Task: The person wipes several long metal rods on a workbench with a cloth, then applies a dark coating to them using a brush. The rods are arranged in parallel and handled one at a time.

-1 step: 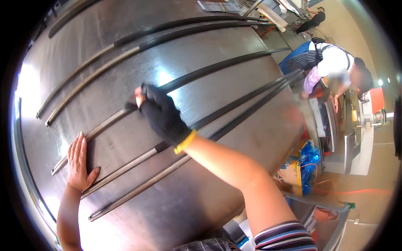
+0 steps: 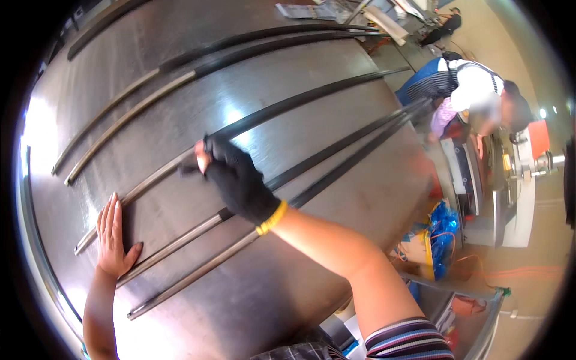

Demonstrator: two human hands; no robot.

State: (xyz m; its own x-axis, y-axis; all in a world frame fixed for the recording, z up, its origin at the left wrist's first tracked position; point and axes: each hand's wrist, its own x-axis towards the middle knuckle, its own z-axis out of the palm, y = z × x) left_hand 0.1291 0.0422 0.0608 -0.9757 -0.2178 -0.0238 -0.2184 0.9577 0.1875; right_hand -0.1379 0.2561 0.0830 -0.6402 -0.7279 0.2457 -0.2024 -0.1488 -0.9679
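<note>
My bare left hand (image 2: pixel 113 243) lies flat with fingers stretched across the left end of a long metal tube (image 2: pixel 150 181). Its thumb reaches toward a second tube (image 2: pixel 183 241) beside it. My right hand (image 2: pixel 237 177), in a black glove with a yellow cuff, is closed farther along the first tube, near where bare metal meets a black length. A small dark thing (image 2: pixel 189 170) sticks out by its fingertips, blurred; its kind does not show. Each tube is bare metal toward the left and black toward the right.
More part-black tubes (image 2: pixel 135 109) lie across the metal tabletop (image 2: pixel 252 282). Papers (image 2: pixel 306 11) are at the far edge. To the right, a co-worker (image 2: pixel 459 84) bends over a bench; blue plastic (image 2: pixel 443 231) and an orange cord (image 2: pixel 516 274) lie nearer.
My right hand has shifted slightly down in the picture, with the small dark thing now below the tube's line. My left hand stays almost in place.
</note>
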